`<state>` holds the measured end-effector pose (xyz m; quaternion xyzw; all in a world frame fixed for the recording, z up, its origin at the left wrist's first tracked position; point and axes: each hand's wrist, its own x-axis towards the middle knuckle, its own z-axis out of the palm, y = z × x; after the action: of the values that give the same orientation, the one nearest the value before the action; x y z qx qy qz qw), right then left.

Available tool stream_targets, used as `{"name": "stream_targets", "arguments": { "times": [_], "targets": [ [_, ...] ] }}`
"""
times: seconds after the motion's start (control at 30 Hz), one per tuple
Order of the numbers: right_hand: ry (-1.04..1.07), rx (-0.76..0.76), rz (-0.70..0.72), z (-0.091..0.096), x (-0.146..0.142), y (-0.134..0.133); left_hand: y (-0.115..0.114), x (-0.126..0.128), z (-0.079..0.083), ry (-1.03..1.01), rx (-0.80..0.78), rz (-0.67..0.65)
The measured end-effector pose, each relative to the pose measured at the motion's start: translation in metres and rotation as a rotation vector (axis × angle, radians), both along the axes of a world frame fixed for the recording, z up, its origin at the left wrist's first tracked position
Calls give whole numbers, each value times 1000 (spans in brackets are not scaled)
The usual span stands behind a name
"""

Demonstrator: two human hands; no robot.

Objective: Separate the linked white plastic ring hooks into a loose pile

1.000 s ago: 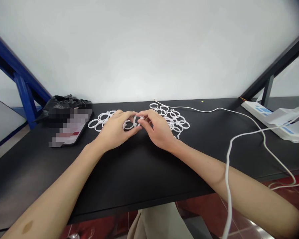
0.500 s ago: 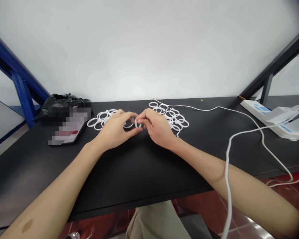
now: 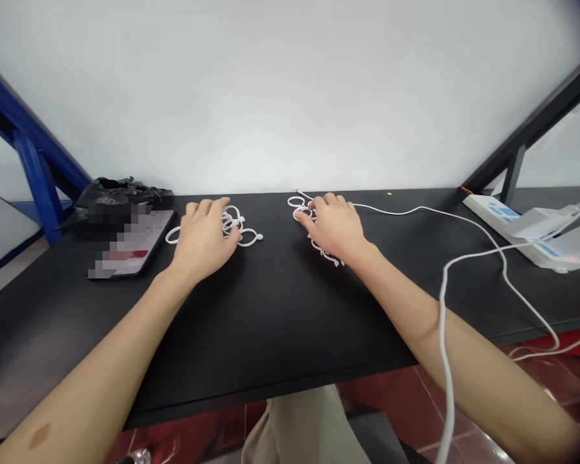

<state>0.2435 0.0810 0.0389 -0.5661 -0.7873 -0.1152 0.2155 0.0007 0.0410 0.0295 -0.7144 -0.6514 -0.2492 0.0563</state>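
Against a pale wall (image 3: 290, 96), this black tabletop (image 3: 270, 328) bears knobbed white rings (image 3: 236, 222). I see the left hand (image 3: 200, 240) spread over the left cluster, the right hand (image 3: 337, 225), apart, loosely opened over the right cluster (image 3: 305, 207).

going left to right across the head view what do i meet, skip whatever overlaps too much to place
Blue metal frame, phone, left hand, white ring with a knob, right hand, white device with blue patches.
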Motion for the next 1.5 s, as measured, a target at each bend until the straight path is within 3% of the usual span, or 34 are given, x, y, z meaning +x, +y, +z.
{"name": "stream_targets", "arguments": {
  "times": [0.2,0.57,0.67,0.83,0.93,1.13,1.23,1.37,1.5],
  "targets": [
    [-129,-109,38,-10,-5,-3,0,-1,-4,28,-52,11],
    [-12,3,137,-6,-11,-7,-4,8,1,-32,-51,-143],
    [46,42,258,-2,-14,-10,-6,9,1,-38,-19,-204],
    [76,41,585,2,-23,-19,-8,10,0,-40,5,-313],
    [54,60,667,2,-27,-24,-8,11,0,-36,-15,-388],
    [127,79,628,1,-29,-28,-10,13,4,-67,-37,-389],
    [239,-15,574,-1,-31,-31,-12,15,7,-89,-57,-374],
    [428,-203,616,-4,-35,-34,-14,16,9,-96,-87,-399],
    [498,-232,630,-5,-36,-34,-15,17,9,-108,-66,-455]
  ]
}}
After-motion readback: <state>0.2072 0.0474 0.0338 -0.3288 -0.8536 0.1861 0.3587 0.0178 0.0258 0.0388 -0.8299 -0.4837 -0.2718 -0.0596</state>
